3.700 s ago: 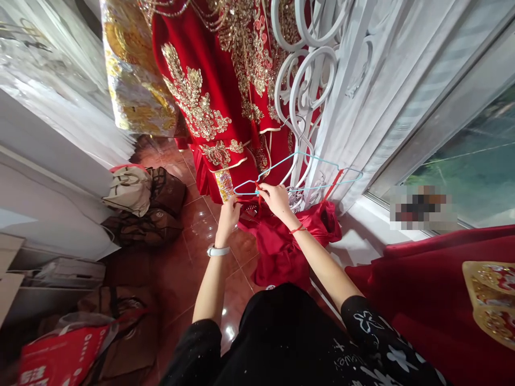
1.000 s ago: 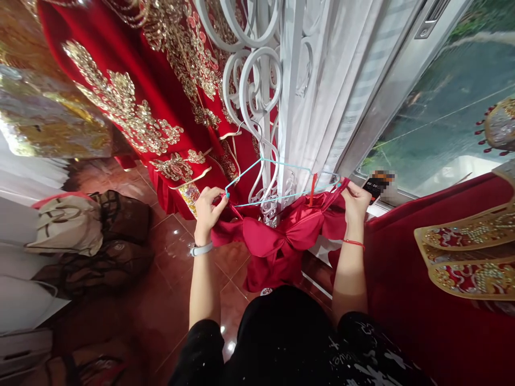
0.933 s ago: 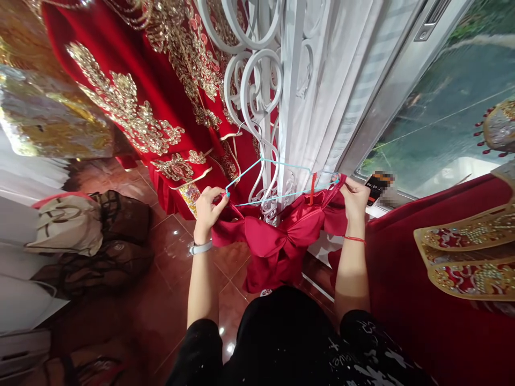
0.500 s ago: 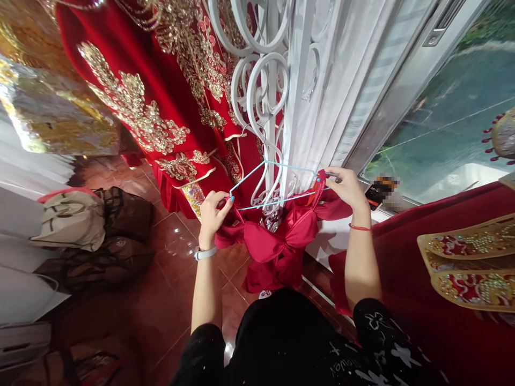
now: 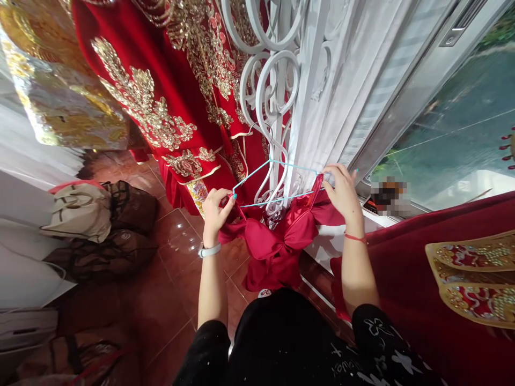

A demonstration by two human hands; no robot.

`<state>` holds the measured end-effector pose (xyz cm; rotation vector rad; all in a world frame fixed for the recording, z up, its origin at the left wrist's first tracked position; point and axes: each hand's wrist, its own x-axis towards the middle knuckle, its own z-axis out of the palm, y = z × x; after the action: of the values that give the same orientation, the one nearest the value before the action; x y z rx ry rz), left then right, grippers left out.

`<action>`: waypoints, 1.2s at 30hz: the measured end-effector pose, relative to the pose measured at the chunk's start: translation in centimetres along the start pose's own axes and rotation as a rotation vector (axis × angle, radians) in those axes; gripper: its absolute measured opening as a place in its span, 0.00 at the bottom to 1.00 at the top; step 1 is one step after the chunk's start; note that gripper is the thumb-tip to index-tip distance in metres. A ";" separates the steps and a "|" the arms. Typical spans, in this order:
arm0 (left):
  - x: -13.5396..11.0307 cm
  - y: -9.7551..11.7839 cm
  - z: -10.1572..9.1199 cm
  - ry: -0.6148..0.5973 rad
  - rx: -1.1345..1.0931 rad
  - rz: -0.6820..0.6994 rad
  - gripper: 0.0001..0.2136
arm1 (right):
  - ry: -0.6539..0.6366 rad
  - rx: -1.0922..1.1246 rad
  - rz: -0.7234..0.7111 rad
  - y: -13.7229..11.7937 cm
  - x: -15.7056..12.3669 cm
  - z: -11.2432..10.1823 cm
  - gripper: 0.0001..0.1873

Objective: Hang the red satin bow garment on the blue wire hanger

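A red dress (image 5: pixel 263 241) with a gathered bodice hangs in front of me from a thin light-blue clothes hanger (image 5: pixel 253 174). The hanger's metal hook points away from me, towards the white scrollwork. My left hand (image 5: pixel 217 209) is closed in a pinch at the hanger's left corner, where a thin red strap passes. At the opposite end, my right hand (image 5: pixel 341 190) has its fingers curled at the dress's wider right strap (image 5: pixel 316 190), which loops over the hanger. Part of that grip is hidden behind the fingers.
White curled metalwork (image 5: pixel 277 86) stands just beyond the hanger. Red garments with gold embroidery (image 5: pixel 140 102) hang at left, above several bags (image 5: pixel 82 209) on the tiled floor (image 5: pixel 173 279). To the right are a window frame (image 5: pixel 406 91) and more red cloth (image 5: pixel 394 257).
My right hand has shifted its fingers at the right strap, with one fingertip now raised. The left pinch stays as it was. The view has swung slightly left.
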<state>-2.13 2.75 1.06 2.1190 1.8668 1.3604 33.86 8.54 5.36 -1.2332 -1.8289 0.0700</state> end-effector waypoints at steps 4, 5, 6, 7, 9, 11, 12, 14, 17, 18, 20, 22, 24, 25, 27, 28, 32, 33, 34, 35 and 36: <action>-0.2 0.4 0.6 0.031 0.039 0.007 0.16 | 0.166 0.207 -0.029 -5.4 -1.6 4.1 0.22; -0.3 0.5 0.8 0.046 0.050 0.008 0.16 | 0.066 0.308 -0.056 -6.8 -1.8 5.6 0.20; -0.4 0.6 0.8 0.059 0.057 0.009 0.15 | -0.073 0.411 -0.084 -8.1 -2.0 7.3 0.18; -0.6 0.7 0.9 0.067 0.059 0.012 0.14 | -0.206 0.496 -0.103 -9.2 -2.1 8.9 0.17; -1.4 0.6 0.8 0.092 0.032 0.011 0.15 | -0.404 0.569 -0.108 -10.9 -2.1 12.1 0.19; -2.8 -0.1 0.7 0.135 -0.064 -0.031 0.19 | -0.499 0.564 -0.065 -11.8 -2.2 14.6 0.18; -3.8 -0.7 0.7 0.149 -0.137 -0.068 0.23 | -0.510 0.555 -0.038 -12.1 -2.2 15.5 0.15; -5.9 -1.9 0.8 0.128 -0.292 -0.161 0.30 | -0.479 0.547 0.006 -12.4 -2.6 16.6 0.08; -8.8 -3.3 1.3 0.056 -0.416 -0.276 0.31 | -0.383 0.558 0.043 -12.6 -3.3 17.3 0.08; -9.4 -3.5 1.4 0.064 -0.427 -0.305 0.31 | -0.360 0.562 0.051 -12.6 -3.6 17.4 0.09; -9.9 -3.6 1.5 0.111 -0.425 -0.346 0.30 | -0.334 0.564 0.060 -12.6 -3.9 17.4 0.09; -9.4 -3.4 1.1 0.155 -0.399 -0.366 0.29 | -0.330 0.548 0.052 -12.5 -4.1 17.4 0.09; -8.1 -3.1 0.2 0.169 -0.356 -0.362 0.27 | -0.323 0.515 0.039 -12.3 -4.2 17.2 0.08; -7.2 -2.9 -0.5 0.159 -0.331 -0.346 0.25 | -0.318 0.499 0.033 -12.2 -4.2 17.2 0.08; -5.1 -2.3 -1.9 0.090 -0.282 -0.283 0.20 | -0.308 0.482 0.022 -12.0 -4.2 17.1 0.07; -3.9 -1.9 -2.5 0.029 -0.258 -0.236 0.19 | -0.304 0.483 0.020 -12.0 -4.2 17.1 0.07; 0.6 -0.1 -3.9 -0.233 -0.176 -0.065 0.18 | -0.299 0.516 0.040 -11.9 -4.0 17.0 0.07; 1.5 0.3 -3.9 -0.288 -0.157 -0.036 0.19 | -0.309 0.528 0.050 -11.8 -3.8 17.0 0.08; 2.2 0.6 -3.9 -0.340 -0.140 -0.012 0.20 | -0.327 0.539 0.057 -11.7 -3.6 17.0 0.08; 2.7 0.9 -3.8 -0.387 -0.129 0.008 0.21 | -0.350 0.546 0.063 -11.6 -3.4 17.0 0.09; 3.0 1.1 -3.6 -0.428 -0.123 0.022 0.21 | -0.376 0.545 0.066 -11.5 -3.1 16.9 0.09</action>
<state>-3.65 3.01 5.67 2.1569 1.5546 0.9003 14.23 7.30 -1.03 -0.9258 -1.8996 0.8298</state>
